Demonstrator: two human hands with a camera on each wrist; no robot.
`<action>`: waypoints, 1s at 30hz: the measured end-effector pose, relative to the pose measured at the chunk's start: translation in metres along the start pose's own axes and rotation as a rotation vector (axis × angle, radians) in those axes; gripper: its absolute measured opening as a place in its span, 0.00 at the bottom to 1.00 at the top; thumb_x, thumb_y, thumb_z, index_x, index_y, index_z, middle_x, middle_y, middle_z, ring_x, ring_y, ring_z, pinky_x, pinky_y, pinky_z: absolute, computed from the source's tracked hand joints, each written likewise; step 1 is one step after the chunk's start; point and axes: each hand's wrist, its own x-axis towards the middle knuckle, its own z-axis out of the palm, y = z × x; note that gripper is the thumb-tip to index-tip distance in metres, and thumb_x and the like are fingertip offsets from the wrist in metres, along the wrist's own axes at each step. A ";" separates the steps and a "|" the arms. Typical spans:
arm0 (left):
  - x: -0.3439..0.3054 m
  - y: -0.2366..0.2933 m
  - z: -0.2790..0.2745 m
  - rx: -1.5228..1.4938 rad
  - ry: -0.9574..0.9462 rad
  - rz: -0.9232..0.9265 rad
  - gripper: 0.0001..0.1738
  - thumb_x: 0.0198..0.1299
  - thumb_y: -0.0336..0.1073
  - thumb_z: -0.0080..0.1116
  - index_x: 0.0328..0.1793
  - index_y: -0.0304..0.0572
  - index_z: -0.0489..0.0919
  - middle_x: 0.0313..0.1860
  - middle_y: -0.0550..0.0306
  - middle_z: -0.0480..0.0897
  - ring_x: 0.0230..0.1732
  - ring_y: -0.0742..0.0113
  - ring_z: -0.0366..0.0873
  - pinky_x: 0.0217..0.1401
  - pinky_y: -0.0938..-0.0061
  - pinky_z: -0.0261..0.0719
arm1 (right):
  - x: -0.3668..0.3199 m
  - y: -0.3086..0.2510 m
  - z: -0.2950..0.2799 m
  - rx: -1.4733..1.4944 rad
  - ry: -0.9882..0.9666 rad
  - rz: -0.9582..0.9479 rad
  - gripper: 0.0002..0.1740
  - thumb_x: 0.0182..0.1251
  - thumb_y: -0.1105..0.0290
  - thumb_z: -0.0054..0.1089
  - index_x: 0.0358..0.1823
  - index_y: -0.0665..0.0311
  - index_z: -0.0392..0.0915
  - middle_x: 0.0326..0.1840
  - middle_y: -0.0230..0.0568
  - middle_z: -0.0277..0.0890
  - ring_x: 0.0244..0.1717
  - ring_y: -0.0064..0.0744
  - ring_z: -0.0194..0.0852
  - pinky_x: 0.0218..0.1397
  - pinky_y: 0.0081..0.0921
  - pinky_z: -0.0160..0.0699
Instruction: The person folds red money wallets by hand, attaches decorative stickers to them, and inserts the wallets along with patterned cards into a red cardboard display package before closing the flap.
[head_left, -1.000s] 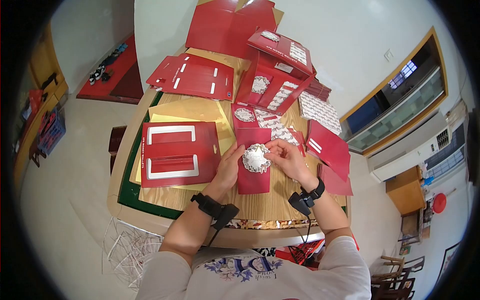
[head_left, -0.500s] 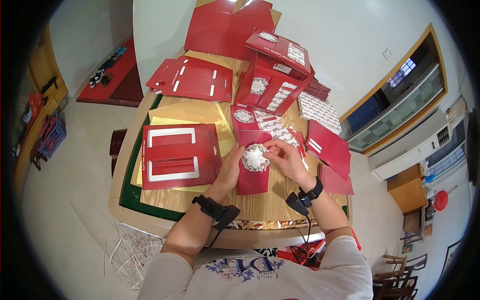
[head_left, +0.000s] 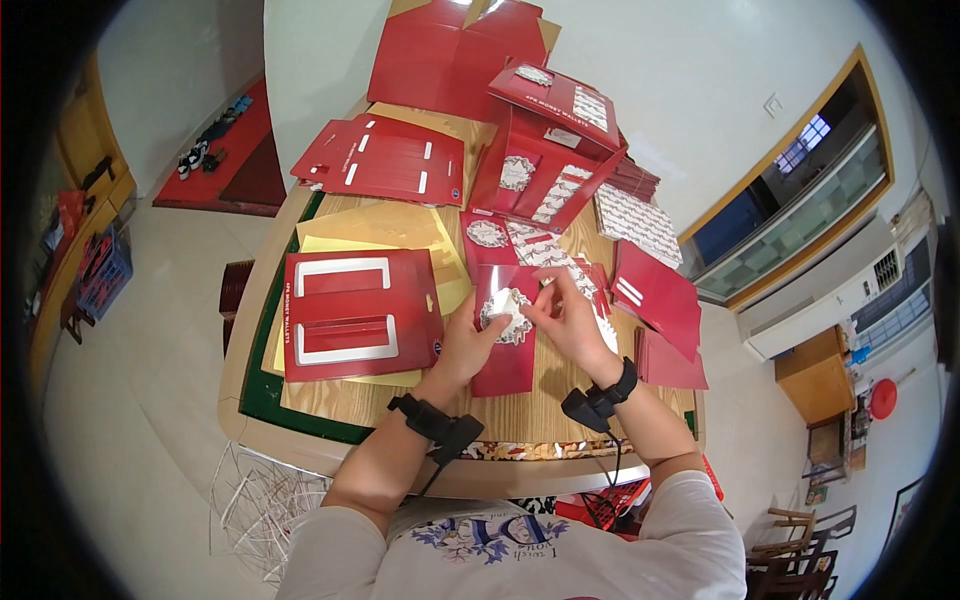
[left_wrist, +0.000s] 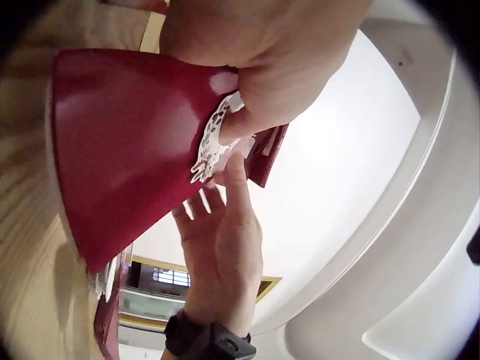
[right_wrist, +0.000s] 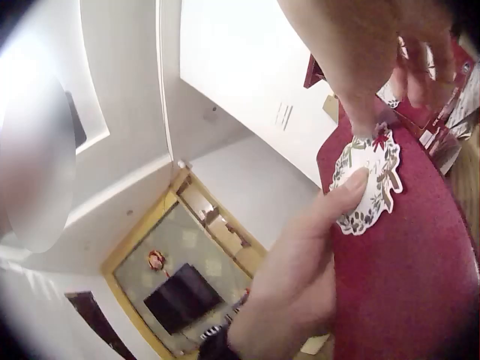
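Note:
A dark red money wallet (head_left: 503, 376) with a white wreath cutout (right_wrist: 369, 196) on its front is in my left hand (head_left: 468, 348). The left thumb (right_wrist: 349, 187) lies flat on the cutout, and the other left fingers are behind the wallet. My right hand (head_left: 572, 325) is at the cutout's right edge, its thumb (left_wrist: 236, 176) pressing there. The remaining right fingers (left_wrist: 199, 206) are spread loosely, away from the cutout. In both wrist views the wallet is tilted up from the table.
Left of the hands lies a red cardboard pack (head_left: 362, 315) with white-edged windows, over yellow sheets (head_left: 380, 222). A red display box (head_left: 550, 150) stands at the back beside flat red cards (head_left: 395, 158). Patterned wallets (head_left: 640, 225) and red wallets (head_left: 660, 300) lie on the right.
My left thumb has moved from the wallet's edge onto the cutout. The right hand has shifted slightly, its fingers spreading apart. The wallet has tilted, and its top now catches the light.

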 end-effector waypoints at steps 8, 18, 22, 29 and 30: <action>-0.001 0.002 0.004 -0.135 0.031 -0.063 0.19 0.59 0.27 0.57 0.57 0.34 0.72 0.47 0.58 0.79 0.46 0.76 0.75 0.49 0.78 0.75 | 0.013 0.028 -0.014 0.178 -0.149 0.189 0.10 0.58 0.71 0.66 0.28 0.61 0.71 0.19 0.20 0.65 0.21 0.09 0.58 0.24 0.11 0.57; 0.000 -0.011 -0.001 -0.133 0.092 -0.172 0.15 0.58 0.28 0.58 0.51 0.32 0.76 0.45 0.58 0.81 0.42 0.74 0.77 0.48 0.78 0.75 | 0.027 0.023 -0.013 0.223 -0.205 0.304 0.08 0.63 0.69 0.61 0.31 0.61 0.71 0.22 0.24 0.69 0.22 0.11 0.62 0.26 0.11 0.62; 0.005 -0.005 -0.007 -0.249 0.315 -0.206 0.13 0.57 0.27 0.59 0.49 0.33 0.77 0.43 0.57 0.81 0.42 0.73 0.78 0.45 0.77 0.76 | 0.051 0.043 -0.017 0.323 -0.158 0.400 0.09 0.64 0.66 0.58 0.38 0.65 0.74 0.25 0.29 0.73 0.22 0.16 0.69 0.26 0.13 0.70; 0.012 0.011 -0.021 -0.425 0.414 -0.110 0.13 0.58 0.25 0.58 0.49 0.34 0.76 0.44 0.55 0.81 0.42 0.70 0.79 0.45 0.76 0.78 | 0.087 0.068 -0.052 -0.033 -0.021 0.220 0.06 0.62 0.73 0.55 0.36 0.68 0.77 0.24 0.31 0.74 0.23 0.17 0.69 0.25 0.17 0.68; 0.011 0.012 -0.022 -0.405 0.406 -0.116 0.13 0.58 0.26 0.58 0.49 0.34 0.76 0.44 0.55 0.81 0.41 0.70 0.79 0.44 0.76 0.77 | 0.086 0.067 -0.069 -0.038 -0.020 0.235 0.07 0.63 0.73 0.54 0.38 0.69 0.77 0.27 0.31 0.75 0.25 0.18 0.70 0.28 0.18 0.70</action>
